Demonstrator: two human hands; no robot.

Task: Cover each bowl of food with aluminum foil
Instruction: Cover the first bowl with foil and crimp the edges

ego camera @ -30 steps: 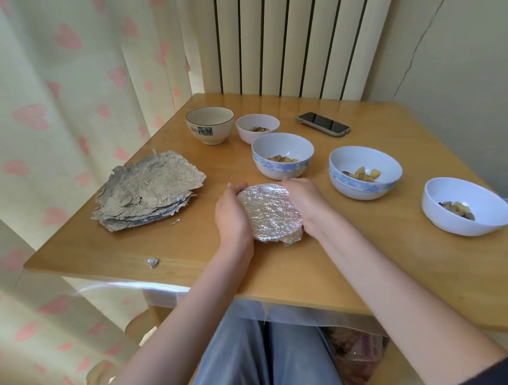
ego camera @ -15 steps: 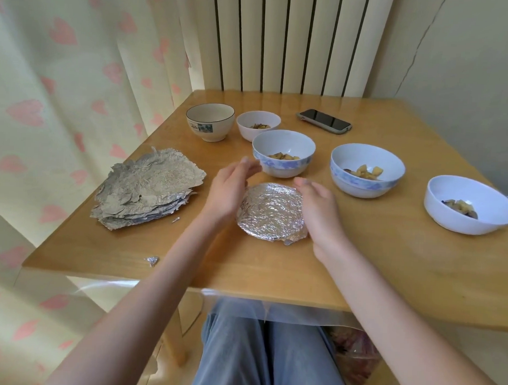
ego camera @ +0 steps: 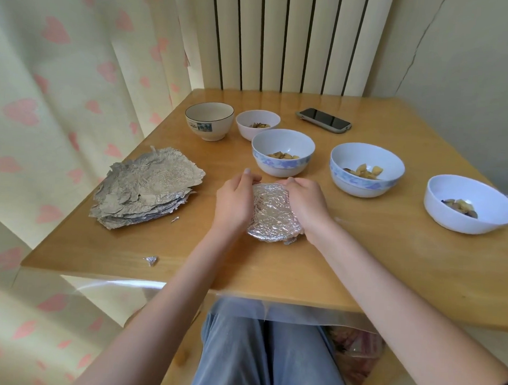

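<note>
The cream bowl (ego camera: 209, 120), well beyond the left grip (ego camera: 235, 199) and to its left, carries a small blue printed label with pale script on its side; the lettering is too blurred to read. No other text is legible.

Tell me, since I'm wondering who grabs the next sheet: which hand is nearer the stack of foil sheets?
Left. The left hand grips the covered bowl on the side facing the foil stack; the right hand grips the bowl's far side.

foil-wrapped bowl (ego camera: 270, 213) contents hidden, fingertips hidden
</note>
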